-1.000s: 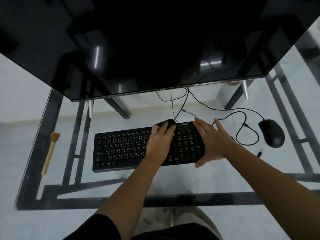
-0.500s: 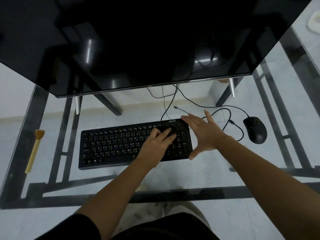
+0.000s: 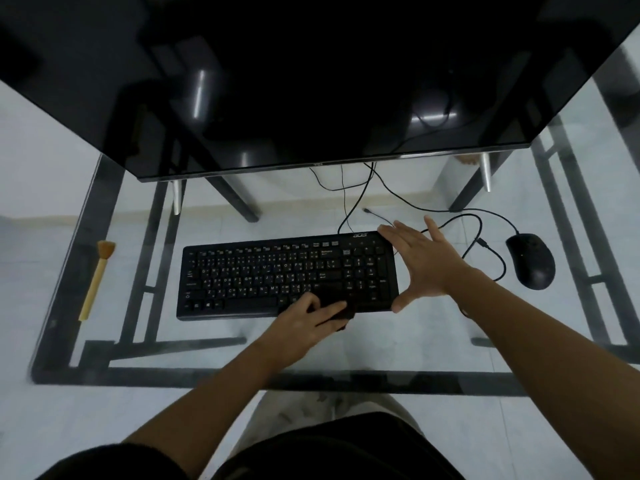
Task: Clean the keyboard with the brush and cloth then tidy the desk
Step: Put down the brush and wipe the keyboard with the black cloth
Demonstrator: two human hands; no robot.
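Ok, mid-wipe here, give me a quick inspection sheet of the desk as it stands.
Surface: glass desk on a dark frame, pale floor visible through it.
Job's things: keyboard centred; dark cloth at its front edge; brush lying at the desk's far left, in nobody's hand.
Clutter: mouse right of the keyboard.
Hands: left hand holds the cloth against the keyboard; right hand spread, bracing the keyboard's right end.
Cables: black cable looped between keyboard and mouse; loose plug behind the keyboard.
Surroundings: dark monitor over the desk's back.
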